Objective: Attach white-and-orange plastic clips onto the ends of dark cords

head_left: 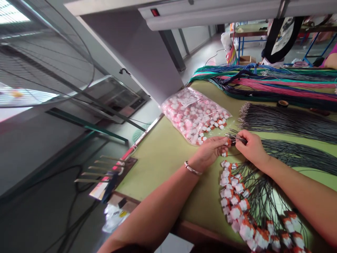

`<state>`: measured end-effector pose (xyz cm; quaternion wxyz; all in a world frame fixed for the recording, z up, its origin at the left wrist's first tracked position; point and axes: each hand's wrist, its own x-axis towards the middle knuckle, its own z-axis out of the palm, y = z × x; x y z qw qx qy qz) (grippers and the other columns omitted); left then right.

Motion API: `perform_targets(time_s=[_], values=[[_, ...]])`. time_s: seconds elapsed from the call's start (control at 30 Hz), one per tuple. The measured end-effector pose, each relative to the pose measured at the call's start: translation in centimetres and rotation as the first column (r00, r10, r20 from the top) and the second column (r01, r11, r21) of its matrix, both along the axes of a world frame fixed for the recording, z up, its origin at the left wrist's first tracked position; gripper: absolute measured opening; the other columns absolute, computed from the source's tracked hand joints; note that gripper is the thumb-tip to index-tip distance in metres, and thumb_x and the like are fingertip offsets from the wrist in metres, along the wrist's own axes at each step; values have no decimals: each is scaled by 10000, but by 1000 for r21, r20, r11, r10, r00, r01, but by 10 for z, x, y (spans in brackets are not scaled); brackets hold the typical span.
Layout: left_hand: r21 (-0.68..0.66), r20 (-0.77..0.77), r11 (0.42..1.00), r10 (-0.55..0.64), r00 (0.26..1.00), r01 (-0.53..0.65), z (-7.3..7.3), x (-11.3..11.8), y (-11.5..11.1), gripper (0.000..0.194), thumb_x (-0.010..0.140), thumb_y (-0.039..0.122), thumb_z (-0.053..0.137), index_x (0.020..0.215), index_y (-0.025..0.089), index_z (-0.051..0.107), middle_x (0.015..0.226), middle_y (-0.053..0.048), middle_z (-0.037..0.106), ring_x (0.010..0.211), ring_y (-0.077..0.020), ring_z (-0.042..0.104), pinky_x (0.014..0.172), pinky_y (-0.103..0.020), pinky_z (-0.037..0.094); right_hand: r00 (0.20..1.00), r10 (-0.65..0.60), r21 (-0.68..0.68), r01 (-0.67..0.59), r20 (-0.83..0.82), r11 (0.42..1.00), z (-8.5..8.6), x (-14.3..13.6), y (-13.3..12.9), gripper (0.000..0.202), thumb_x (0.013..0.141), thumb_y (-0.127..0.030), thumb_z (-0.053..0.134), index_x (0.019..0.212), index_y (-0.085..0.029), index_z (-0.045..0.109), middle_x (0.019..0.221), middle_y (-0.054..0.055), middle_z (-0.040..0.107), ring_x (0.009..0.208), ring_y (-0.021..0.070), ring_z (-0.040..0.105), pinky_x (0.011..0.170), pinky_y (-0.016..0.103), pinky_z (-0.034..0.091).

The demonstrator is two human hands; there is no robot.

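Observation:
My left hand (pixel 212 149), with a bracelet at the wrist, pinches a small orange-and-white connector (pixel 228 142). Close beside it, my right hand (pixel 250 146) is closed on a few black wires (pixel 241 140) whose bare tips point at the connector. Whether a wire sits inside the connector I cannot tell. Below my hands, many black wires fitted with white-and-orange connectors (pixel 237 212) fan out along the table's near edge. Just beyond my left hand lies a clear plastic bag (pixel 188 112) full of such connectors, some loose at its mouth.
Black wire bundles (pixel 286 119) lie to the right, a tape roll (pixel 282 103) on one. Green, pink and blue wires (pixel 263 82) cross the far side of the green table (pixel 158 158). A pronged rack (pixel 116 172) is fixed at the left edge; a wire-guarded fan (pixel 47 56) stands beyond.

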<state>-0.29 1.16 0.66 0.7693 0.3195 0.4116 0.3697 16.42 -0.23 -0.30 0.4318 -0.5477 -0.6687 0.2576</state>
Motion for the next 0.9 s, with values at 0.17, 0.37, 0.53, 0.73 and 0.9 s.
perform_targets(time_s=[0.17,0.37,0.53,0.73,0.9], values=[[12,-76,1000,-8,997,9,-2,0,-1,157,829,215,641,716,109,613,548,-33,655,406,-65,564,429,-145,445,994,28,44,-33,108,998,1,1,-2,41,664,-206,499,691,-203,529,585,-13,551,539,125,454,559,246,348],[78,-133,997,3,991,7,-4,-2,0,254,773,346,704,712,118,608,504,-4,625,351,-59,520,353,-144,367,975,41,58,-55,218,997,0,2,-2,67,675,-192,501,726,-202,543,612,2,572,559,141,471,577,257,350],[164,-122,984,-43,992,63,-4,-4,-1,322,675,361,788,809,94,668,620,-22,667,461,-68,584,465,-166,466,968,18,51,-32,251,998,0,2,-1,83,680,-189,505,745,-202,556,634,10,586,586,150,494,590,260,356],[133,-72,987,-79,994,88,-8,-5,1,370,627,394,818,756,87,658,640,-25,669,451,-56,570,450,-156,448,984,29,52,-38,175,998,0,2,-1,53,675,-196,507,713,-201,542,596,-11,556,549,132,463,560,244,348],[100,-1,990,-95,995,95,-10,-7,4,384,598,379,841,761,80,664,626,-21,661,455,-53,563,429,-144,424,997,24,46,-28,79,999,-2,2,0,32,681,-204,497,685,-200,528,561,-27,525,518,116,433,530,232,331]])
